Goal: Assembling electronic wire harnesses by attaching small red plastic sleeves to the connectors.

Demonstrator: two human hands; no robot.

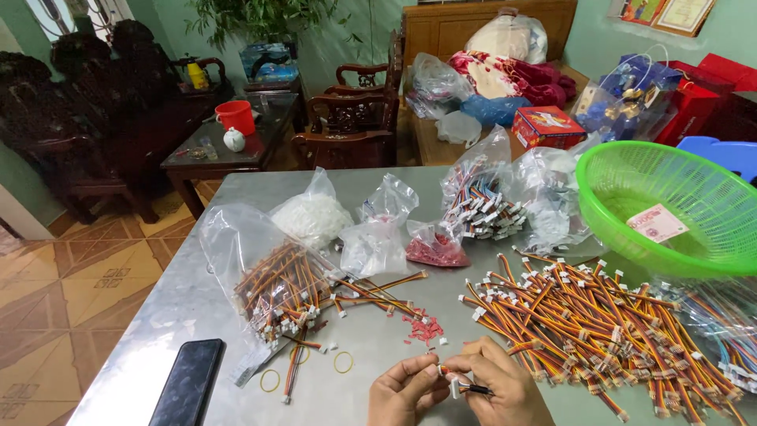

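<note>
Left hand: my left hand point(404, 389) sits at the near edge of the surface point(158, 315), fingers curled in, grip pinched on the white connector end of a short wire lead point(451, 374).
Right hand: my right hand point(498, 384) touches the left, grip closed round a thin dark tool point(475, 389) and pressing the same wire lead from the other side.
Wire lead: held between both hands, just above the surface, red-orange-yellow strands with a white plug; finer detail too small to tell.
Loose heap: a wide pile of matching leads point(587, 323) lies just right of my hands, spreading to the right edge.
Open bag: a clear bag of leads point(272, 284) lies to the left front, some spilling out toward the middle.
Red bits: a small scatter of red pieces point(426, 326) rests just beyond my hands.
Rubber bands: two yellow bands point(344, 362) lie left of my left hand.
Phone: a dark phone point(189, 383) lies face up at the near left corner.
Basket: a green mesh basket point(631, 213) stands at far right, a pink slip inside.
Other bags: clear bags of white parts point(314, 214) and red parts point(436, 248) sit farther back.
</note>
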